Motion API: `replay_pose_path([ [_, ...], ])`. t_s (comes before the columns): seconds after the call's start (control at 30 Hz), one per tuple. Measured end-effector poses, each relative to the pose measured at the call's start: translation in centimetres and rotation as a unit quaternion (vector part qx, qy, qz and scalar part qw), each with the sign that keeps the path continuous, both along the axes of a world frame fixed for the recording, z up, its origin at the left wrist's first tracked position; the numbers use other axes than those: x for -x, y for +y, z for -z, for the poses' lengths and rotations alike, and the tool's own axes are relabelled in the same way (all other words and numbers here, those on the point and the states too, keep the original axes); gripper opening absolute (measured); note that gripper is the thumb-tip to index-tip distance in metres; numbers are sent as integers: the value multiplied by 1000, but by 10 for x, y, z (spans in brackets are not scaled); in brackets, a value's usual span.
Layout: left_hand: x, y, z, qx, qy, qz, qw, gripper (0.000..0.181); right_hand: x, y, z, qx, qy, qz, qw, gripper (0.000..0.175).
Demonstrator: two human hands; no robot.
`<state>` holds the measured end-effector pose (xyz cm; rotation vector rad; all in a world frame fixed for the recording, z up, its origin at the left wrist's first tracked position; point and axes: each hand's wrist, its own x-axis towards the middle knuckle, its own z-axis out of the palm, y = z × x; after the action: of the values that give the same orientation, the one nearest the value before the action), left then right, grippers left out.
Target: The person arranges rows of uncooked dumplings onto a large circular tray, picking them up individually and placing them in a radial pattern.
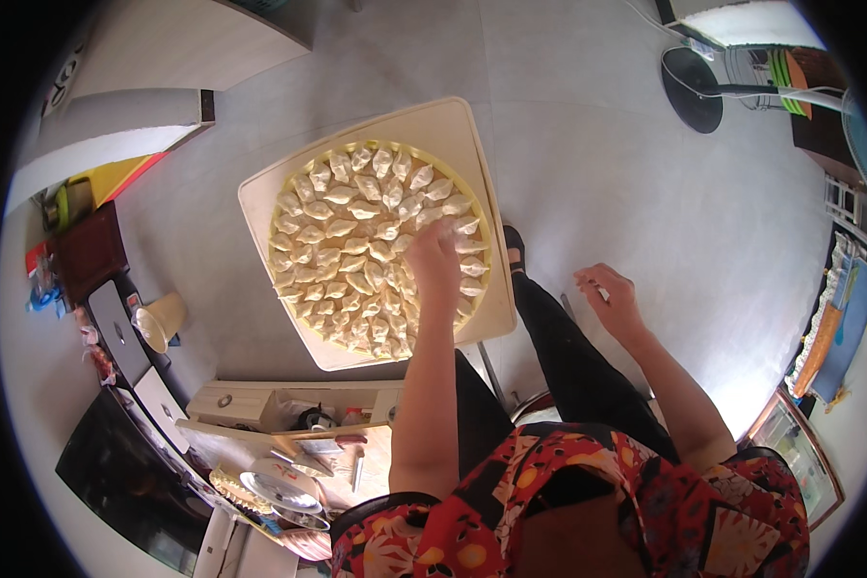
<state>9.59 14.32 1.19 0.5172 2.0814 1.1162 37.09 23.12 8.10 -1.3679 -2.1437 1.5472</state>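
A round tray with a yellow rim (278, 189) bears many floured dumplings (341, 228) set close together in rings. It rests on a pale square tabletop (477, 155) with rounded corners. Over the right part of the tray is my left hand (435, 253), its fingers bent down at the dumplings; whether it holds one is hidden. My right hand (607, 292) hangs over the floor beside my leg, right of the tabletop, with its fingers curled loosely and nothing seen in it.
A standing fan's black base (691, 90) is at the upper right. At lower left a wooden table (372, 462) bears a cleaver (311, 461), plates and other items, near a drawer unit (224, 404). A beige bin (162, 321) stands at the left. My legs are below the tabletop.
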Motion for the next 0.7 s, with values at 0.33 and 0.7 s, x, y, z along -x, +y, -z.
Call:
replay_pose_path([
  [0.33,31,23,1,-20,-3,-79,997,17,3,22,-5,27,-12,-10,1000,18],
  [0.7,89,41,3,8,183,-61,981,17,13,40,-2,4,9,-43,999,17],
])
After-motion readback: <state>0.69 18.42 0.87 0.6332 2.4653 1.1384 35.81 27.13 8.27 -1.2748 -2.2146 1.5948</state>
